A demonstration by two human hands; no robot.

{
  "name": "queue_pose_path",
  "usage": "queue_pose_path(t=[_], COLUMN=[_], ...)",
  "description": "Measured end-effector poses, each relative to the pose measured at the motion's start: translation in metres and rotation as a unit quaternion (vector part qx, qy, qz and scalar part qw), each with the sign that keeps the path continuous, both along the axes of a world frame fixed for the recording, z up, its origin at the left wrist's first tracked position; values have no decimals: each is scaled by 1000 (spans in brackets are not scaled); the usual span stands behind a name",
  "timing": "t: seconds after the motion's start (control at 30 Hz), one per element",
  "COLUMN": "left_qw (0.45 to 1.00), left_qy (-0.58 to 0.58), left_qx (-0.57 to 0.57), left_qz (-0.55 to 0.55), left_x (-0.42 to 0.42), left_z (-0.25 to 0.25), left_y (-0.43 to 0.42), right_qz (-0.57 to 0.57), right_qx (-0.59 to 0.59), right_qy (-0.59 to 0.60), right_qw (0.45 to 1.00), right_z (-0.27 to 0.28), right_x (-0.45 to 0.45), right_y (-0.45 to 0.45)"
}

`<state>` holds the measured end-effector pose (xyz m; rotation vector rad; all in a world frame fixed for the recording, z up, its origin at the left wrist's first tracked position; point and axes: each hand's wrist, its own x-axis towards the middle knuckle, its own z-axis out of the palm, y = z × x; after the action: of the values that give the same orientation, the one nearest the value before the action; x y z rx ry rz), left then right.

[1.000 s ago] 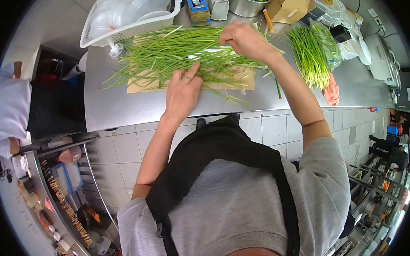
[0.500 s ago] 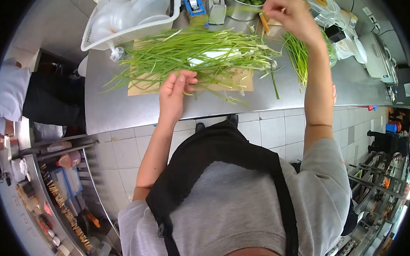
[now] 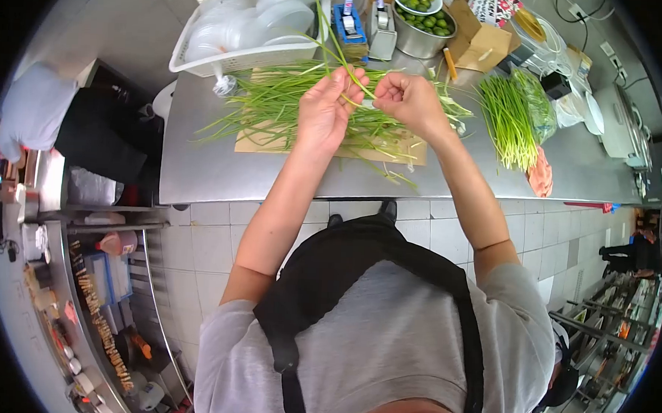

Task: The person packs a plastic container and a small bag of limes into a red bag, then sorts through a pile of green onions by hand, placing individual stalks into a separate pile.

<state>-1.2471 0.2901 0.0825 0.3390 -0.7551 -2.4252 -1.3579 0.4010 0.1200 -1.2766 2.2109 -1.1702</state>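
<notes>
My left hand (image 3: 325, 109) is closed around a few long green chive stalks (image 3: 337, 55), whose leaves rise toward the back of the table. Beside it, my right hand (image 3: 411, 103) pinches the lower end of these stalks between thumb and fingers. Both hands are above a loose, tangled pile of chives (image 3: 276, 104), which lies on a brown board or sheet (image 3: 263, 144). To the right, a neater bunch of chives (image 3: 508, 122) lies with its pale ends toward me.
A white basket of clear plastic lids (image 3: 182, 56) stands back left. Tape dispensers (image 3: 383, 33), a metal pot of green limes (image 3: 419, 40) and an open cardboard box (image 3: 482, 43) line the back. A pink cloth (image 3: 541, 175) lies near the front edge. Another person (image 3: 40, 109) is at left.
My right hand has come from the back right to the middle and now pinches the stalks. My left hand has risen and closed on them. The camera view has shifted.
</notes>
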Motion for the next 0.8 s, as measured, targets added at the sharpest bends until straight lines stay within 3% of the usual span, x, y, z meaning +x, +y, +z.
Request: queue_pose_path(t=[0.23,0.3,0.4,0.47,0.57,0.8], left_qw=[997,996,995,983,969,954], left_qy=[-23,-11,-3,-75,-60,-69], left_qx=[-51,-63,-92,-99,-84,-185], left_qz=[55,57,47,132,223,226], left_x=[9,13,22,32,51,65], left_z=[-1,-2,-1,0,-2,13], left_y=[-4,-6,-11,-16,-30,-17], right_qz=[29,48,85,87,102,130], right_qx=[-6,-97,-125,-100,-73,-57], right_qy=[-44,-135,-206,-198,-187,-165], right_qw=[999,985,967,971,974,976], right_z=[-10,-8,-9,-2,6,0], right_x=[14,17,16,19,25,48], right_y=[-18,-27,-39,-41,-46,-59])
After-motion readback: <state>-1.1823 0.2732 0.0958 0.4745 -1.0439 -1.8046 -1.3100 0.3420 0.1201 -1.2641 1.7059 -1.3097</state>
